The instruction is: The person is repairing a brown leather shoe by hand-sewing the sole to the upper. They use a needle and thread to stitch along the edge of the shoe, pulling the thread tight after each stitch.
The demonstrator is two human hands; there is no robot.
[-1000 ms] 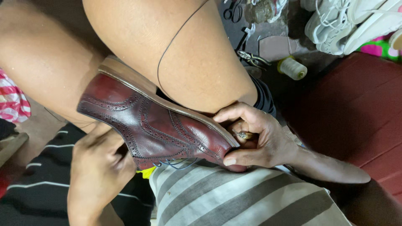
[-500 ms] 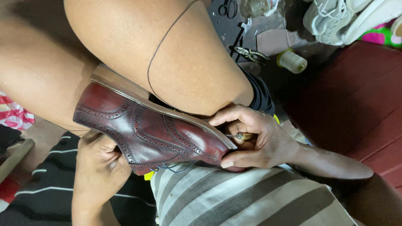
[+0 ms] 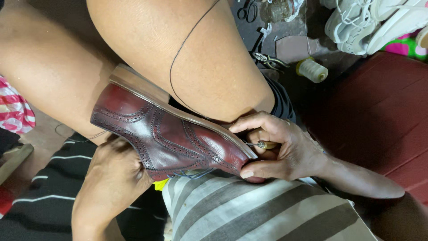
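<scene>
A dark red brogue shoe (image 3: 165, 134) lies wedged between the person's bare thighs, toe pointing right and near, its pale sole edge (image 3: 178, 111) pressed up against the underside of the right thigh. The left hand (image 3: 118, 172) cups the shoe from below at its laced side, fingers curled out of sight under it, so how tightly that grip closes cannot be told. The right hand (image 3: 285, 149) wraps the toe, thumb under the tip and fingers over the sole edge, its grip closed round a small wooden-handled awl (image 3: 264, 145) whose metal point meets the seam between sole and upper. A thin dark thread (image 3: 178, 58) loops across the right thigh down toward the sole. The shoe has little free room: thigh above, a grey striped cloth (image 3: 258, 209) just below, hands at both ends. On the floor far right, well apart from the hands, lie a pale spool of thread (image 3: 313, 70), pliers (image 3: 267, 59), scissors (image 3: 247, 10) and white sneakers (image 3: 370, 22); a red surface (image 3: 379, 116) spreads to the right.
</scene>
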